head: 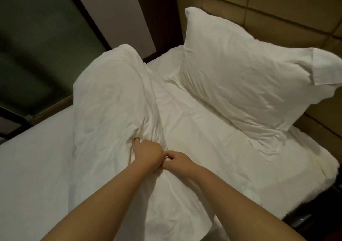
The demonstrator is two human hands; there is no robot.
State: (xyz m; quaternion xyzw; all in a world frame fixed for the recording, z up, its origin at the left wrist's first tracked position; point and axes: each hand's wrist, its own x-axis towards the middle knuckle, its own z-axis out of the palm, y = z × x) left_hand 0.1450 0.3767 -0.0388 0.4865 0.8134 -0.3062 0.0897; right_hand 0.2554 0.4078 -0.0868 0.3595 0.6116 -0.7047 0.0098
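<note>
Hands touching; left hand (148,153) and right hand (178,160) clutch bunched pillowcase (111,101) on bed (35,166).

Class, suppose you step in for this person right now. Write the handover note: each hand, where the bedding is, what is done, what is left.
Left hand: grips a bunch of the pillowcase fabric.
Right hand: fingers pinch the same fabric right beside it.
Pillowcase: lies lengthwise on the bed sheet, far end plump, near end flat and loose.
Done: second pillow leans on the headboard.
Left, probably: settle the filling, tidy the loose end, set it beside the other.
</note>
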